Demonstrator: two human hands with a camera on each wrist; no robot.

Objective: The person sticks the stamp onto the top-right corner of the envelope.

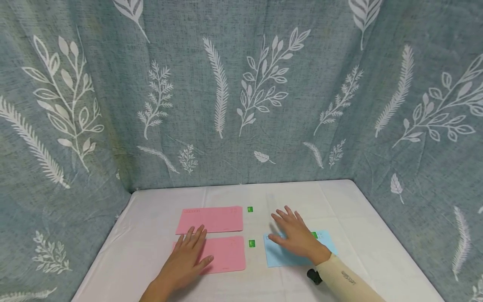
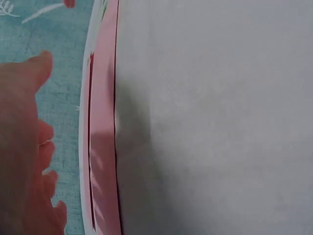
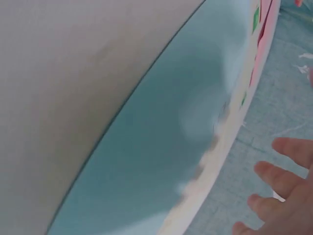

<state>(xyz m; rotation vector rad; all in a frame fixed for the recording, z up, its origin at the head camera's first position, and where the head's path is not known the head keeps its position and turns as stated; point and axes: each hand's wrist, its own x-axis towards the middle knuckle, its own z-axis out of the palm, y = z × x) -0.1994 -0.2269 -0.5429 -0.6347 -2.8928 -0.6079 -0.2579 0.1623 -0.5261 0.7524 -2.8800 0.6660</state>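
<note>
Two pink envelopes lie one behind the other on the white table: the far pink envelope (image 1: 211, 219) and the near pink envelope (image 1: 230, 253). My left hand (image 1: 185, 259), fingers extended, is over the left part of the near one; the left wrist view shows that hand (image 2: 22, 147) raised off the paper. On the right lies a blue envelope (image 1: 277, 256) with a green stamp (image 1: 314, 235) at its upper right. My right hand (image 1: 295, 235) hovers above it with spread fingers, holding nothing. Two loose green stamps, a far stamp (image 1: 250, 209) and a near stamp (image 1: 252, 243), lie beside the pink envelopes.
A small black object (image 1: 313, 277) shows next to the right sleeve (image 1: 343, 277); its kind is unclear. The white cloth-covered table (image 1: 279, 289) is enclosed at the back and sides by a blue-green leaf-patterned curtain (image 1: 181, 92).
</note>
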